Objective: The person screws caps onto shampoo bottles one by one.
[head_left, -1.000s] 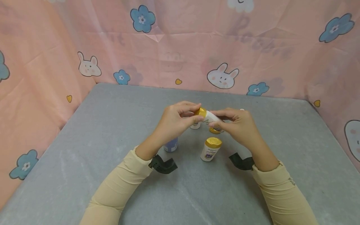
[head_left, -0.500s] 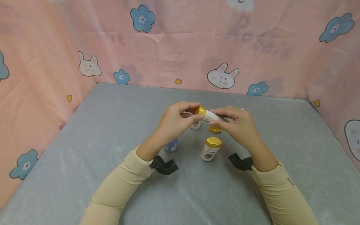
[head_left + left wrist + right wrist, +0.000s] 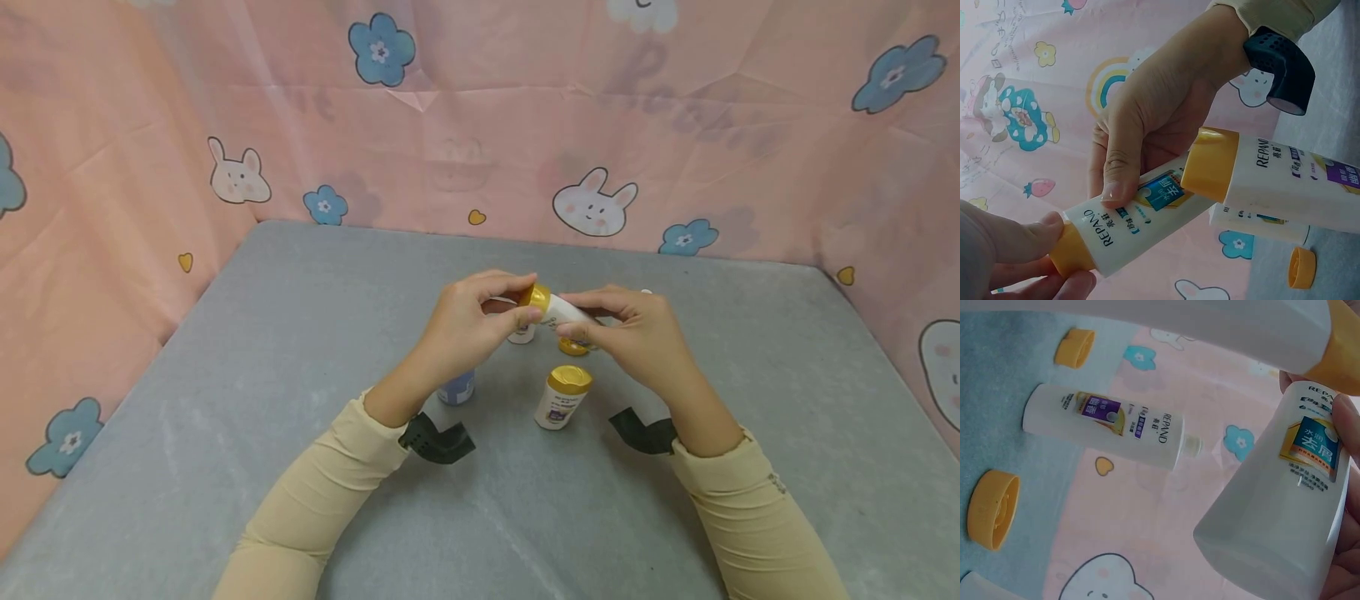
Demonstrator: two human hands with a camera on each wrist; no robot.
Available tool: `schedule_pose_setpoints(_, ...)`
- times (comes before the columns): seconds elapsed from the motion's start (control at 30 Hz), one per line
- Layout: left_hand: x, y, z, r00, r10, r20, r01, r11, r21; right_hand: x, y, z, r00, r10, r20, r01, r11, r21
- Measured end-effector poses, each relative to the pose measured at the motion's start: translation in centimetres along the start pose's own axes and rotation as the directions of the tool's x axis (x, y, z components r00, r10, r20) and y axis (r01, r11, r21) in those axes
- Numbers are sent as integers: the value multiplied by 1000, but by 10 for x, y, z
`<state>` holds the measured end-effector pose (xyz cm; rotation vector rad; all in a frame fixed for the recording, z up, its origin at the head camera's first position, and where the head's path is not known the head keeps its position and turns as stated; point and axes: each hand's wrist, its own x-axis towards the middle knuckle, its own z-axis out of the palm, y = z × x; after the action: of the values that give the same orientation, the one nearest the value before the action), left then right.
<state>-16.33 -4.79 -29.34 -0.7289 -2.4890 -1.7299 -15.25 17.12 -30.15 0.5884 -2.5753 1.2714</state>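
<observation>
Above the table, my left hand [image 3: 468,321] pinches the gold cap [image 3: 1072,250] of a white shampoo bottle between thumb and fingers. My right hand [image 3: 633,329] grips the body of this shampoo bottle [image 3: 564,312], which lies tilted with its cap end to the left. Its teal label [image 3: 1314,447] shows in the right wrist view. Just below the hands, a second capped white bottle [image 3: 558,402] with a purple label stands upright on the table. In the right wrist view, an uncapped bottle [image 3: 1104,428] with a purple label shows its bare neck.
Loose gold caps lie on the grey table [image 3: 225,400], one cap [image 3: 1075,348] farther off and another cap [image 3: 993,509] nearer in the right wrist view. A blue container [image 3: 457,388] stands under my left wrist. Behind the hands is a partly hidden white bottle [image 3: 522,335].
The bottle body has turned a little back and forth in my right hand, its lettering shifting. Both hands stay in nearly the same place, with the left still on the cap.
</observation>
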Motion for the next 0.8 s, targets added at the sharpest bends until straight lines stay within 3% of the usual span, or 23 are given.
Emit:
schedule_pose_setpoints(0.27, 1, -2, -1, 999, 41, 20, -41, 999, -4, 0, 1, -1, 1000, 20, 18, -20, 1000, 9)
schedule_pose_setpoints(0.4, 2, -1, -3, 999, -15, 33, 17, 999, -41, 0, -1, -2, 998, 58, 35, -59, 998, 36)
schedule_pose_setpoints(0.6, 3, 1, -2, 992, -118, 36, 118, 993, -7, 1, -5, 0, 996, 83, 32, -84, 996, 25)
schedule_pose_setpoints(0.8, 2, -2, 2, 997, -73, 17, 74, 997, -25, 0, -3, 0, 999, 38, -1, -38, 999, 11)
